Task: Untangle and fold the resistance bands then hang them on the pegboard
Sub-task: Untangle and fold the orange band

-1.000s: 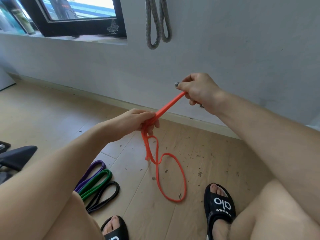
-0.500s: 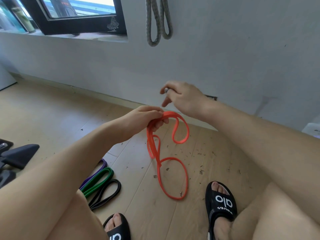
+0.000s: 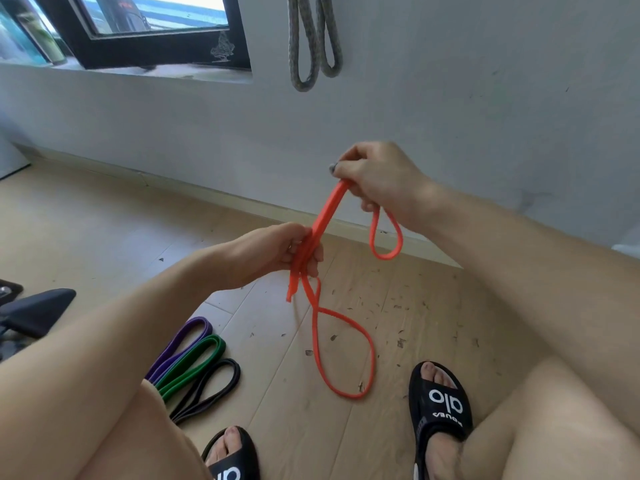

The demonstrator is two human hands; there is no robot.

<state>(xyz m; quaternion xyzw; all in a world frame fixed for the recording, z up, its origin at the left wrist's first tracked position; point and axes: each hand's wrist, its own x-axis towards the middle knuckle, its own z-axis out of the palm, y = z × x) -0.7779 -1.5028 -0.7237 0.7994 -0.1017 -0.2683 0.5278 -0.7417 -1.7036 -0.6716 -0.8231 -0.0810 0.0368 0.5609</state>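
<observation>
Band (image 3: 325, 216) orange, taut up-right | left hand (image 3: 277, 252), right hand (image 3: 377, 180) grips clamped on it

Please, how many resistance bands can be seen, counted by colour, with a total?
orange band: 1, held by the left hand and the right hand
purple band: 1, on the floor
green band: 1, on the floor
black band: 1, on the floor
grey band: 1, hanging on the wall
Total: 5

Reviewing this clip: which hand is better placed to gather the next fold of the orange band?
Probably the right hand: it pinches the orange band at the upper end with a loop dangling, while the left hand grips the bundled folds.
</observation>
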